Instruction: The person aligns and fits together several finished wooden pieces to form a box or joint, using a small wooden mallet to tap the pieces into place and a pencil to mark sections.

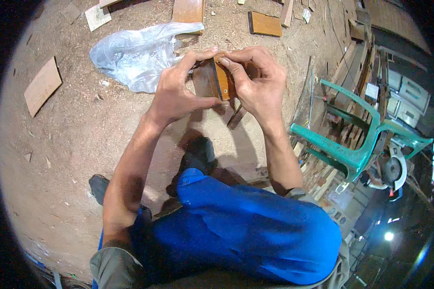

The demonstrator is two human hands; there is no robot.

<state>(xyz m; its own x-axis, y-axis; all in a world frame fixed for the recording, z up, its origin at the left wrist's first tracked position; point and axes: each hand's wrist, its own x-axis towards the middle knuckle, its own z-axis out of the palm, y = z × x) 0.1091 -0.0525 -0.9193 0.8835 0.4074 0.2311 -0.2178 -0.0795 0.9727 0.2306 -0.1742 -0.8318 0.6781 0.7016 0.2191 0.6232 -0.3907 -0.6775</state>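
Left hand (174,91) and right hand (263,82) grasping brown wooden piece (222,81) (dark-edged); plastic bag (130,59) near left hand.

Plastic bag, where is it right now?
In the head view, the plastic bag lies on the ground at upper left, just beyond the left hand.

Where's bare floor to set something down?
Widest: left-hand floor, between tan wooden board and left forearm; few small chips. Narrower: between right hand and timber offcuts. Crowded: right side, with green plastic armchair; top centre, with translucent plastic bag.
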